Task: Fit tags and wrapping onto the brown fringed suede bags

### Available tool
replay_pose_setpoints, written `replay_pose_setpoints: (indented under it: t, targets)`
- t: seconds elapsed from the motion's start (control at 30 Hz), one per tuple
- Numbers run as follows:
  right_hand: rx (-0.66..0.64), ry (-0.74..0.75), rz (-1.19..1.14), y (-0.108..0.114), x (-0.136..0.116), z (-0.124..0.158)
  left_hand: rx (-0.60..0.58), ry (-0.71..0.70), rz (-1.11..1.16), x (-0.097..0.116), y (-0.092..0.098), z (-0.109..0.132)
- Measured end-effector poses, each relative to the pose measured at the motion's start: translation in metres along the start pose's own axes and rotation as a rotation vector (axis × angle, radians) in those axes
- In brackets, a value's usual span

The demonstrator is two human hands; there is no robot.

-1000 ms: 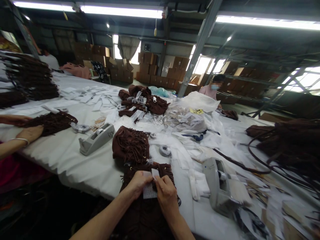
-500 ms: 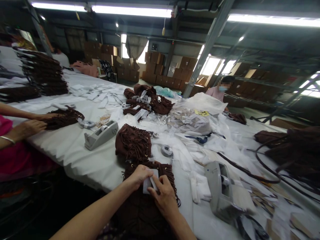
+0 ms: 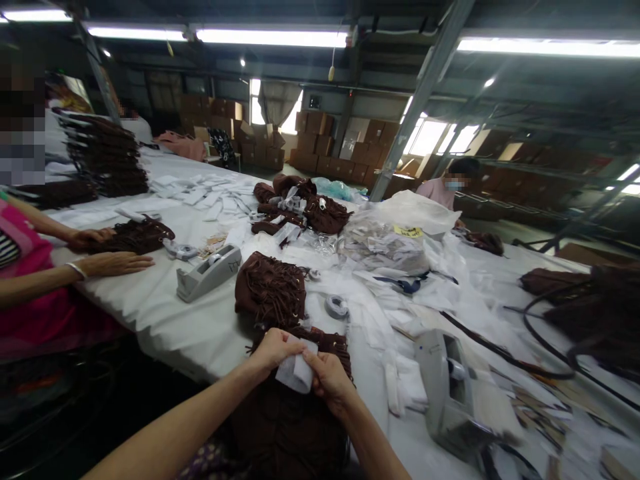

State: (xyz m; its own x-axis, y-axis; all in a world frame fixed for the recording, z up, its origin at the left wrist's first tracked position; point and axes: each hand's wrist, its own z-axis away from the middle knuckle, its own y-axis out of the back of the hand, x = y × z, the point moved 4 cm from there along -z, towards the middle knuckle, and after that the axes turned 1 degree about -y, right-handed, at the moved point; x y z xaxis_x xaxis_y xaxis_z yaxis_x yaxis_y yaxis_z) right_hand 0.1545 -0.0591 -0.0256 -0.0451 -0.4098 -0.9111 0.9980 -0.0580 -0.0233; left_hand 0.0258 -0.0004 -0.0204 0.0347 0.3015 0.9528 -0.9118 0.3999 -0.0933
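A small white sheet point(image 3: 298, 375) is pinched between my two hands, above a dark brown fringed bag point(image 3: 290, 427) at the table's near edge. My left hand point(image 3: 277, 351) grips its upper left part, fingers closed. My right hand point(image 3: 330, 377) holds its right edge between thumb and fingers. Just beyond lies another brown fringed bag point(image 3: 270, 288), with a grey roll point(image 3: 336, 307) to its right. Part of the near bag is hidden under my hands and forearms.
Tape dispensers stand at left point(image 3: 209, 272) and right point(image 3: 443, 390). A co-worker's hands point(image 3: 113, 260) rest on brown fringe at left. Wrapped white pieces point(image 3: 383, 248), a brown bag pile point(image 3: 300, 203) and a bag stack point(image 3: 103, 153) lie farther back. Dark straps point(image 3: 505, 353) cross the right side.
The white sheet has opened out wider and tilted between my hands. At left, the co-worker's nearer hand has moved right and lies flat at the table edge. The view has shifted slightly.
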Motion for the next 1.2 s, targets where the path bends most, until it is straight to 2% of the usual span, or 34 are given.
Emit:
replay_pose_setpoints:
  t: [0.13,0.2,0.27,0.33,0.57,0.73,0.97,1.1,1.2]
  targets:
    - [0.091,0.04,-0.002,-0.001,0.014,-0.007,-0.015,-0.031,0.08,-0.001,-0.012,0.021]
    - [0.133,0.065,-0.015,-0.003,0.018,-0.009,-0.015,0.012,0.193,-0.003,-0.017,0.034]
    - [0.159,0.082,-0.031,-0.006,0.02,-0.01,0.031,0.077,0.308,-0.008,-0.019,0.043]
    - [0.162,0.083,-0.044,-0.008,0.019,-0.011,0.094,0.08,0.332,-0.012,-0.018,0.046]
    - [0.053,-0.014,-0.026,0.0,0.008,-0.011,0.215,-0.127,0.147,-0.013,-0.021,0.039]
    - [0.041,-0.024,0.052,0.002,0.004,-0.012,0.281,-0.258,-0.019,-0.008,-0.023,0.045]
    - [0.01,-0.041,0.106,0.004,-0.003,-0.013,0.225,-0.341,-0.22,-0.004,-0.023,0.043]
    - [0.066,-0.047,0.15,0.004,-0.001,-0.016,0.216,-0.373,-0.248,-0.004,-0.023,0.044]
    - [0.161,-0.047,0.193,0.002,0.002,-0.019,0.291,-0.376,-0.231,-0.012,-0.025,0.047]
